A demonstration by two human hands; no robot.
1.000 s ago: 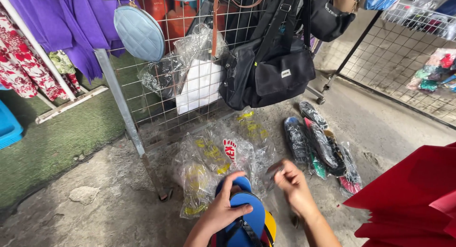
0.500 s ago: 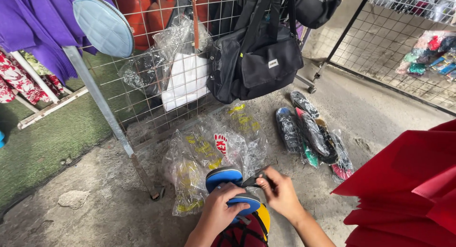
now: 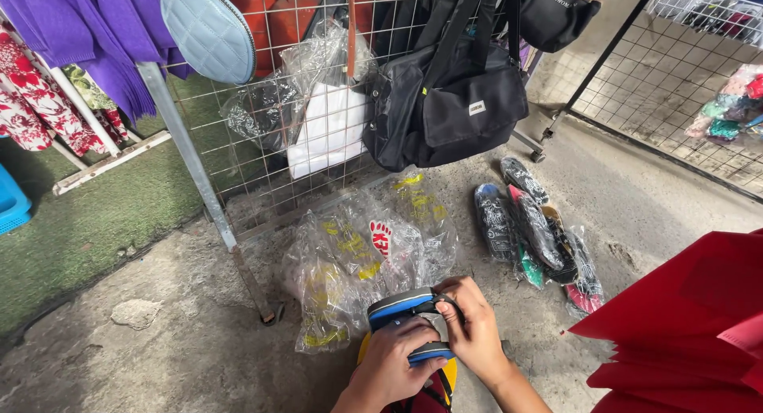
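Blue-and-black flip-flops (image 3: 409, 321), low in the middle of the view, held just above the concrete floor (image 3: 159, 357). Left hand (image 3: 389, 369) wrapped around the pair from below, fingers closed on the soles. Right hand (image 3: 475, 329) clamped on the far side, fingers curled over the black strap. More footwear directly beneath, yellow and red, partly hidden by both hands. Just beyond, a heap of clear plastic bags (image 3: 358, 254) with yellow print, lying against the foot of a wire rack (image 3: 238, 174). Off to the right, bagged dark flip-flops (image 3: 532, 230) in a row. Hanging higher on the rack, a black bag (image 3: 445, 103) and a light-blue quilted pouch (image 3: 208, 30).
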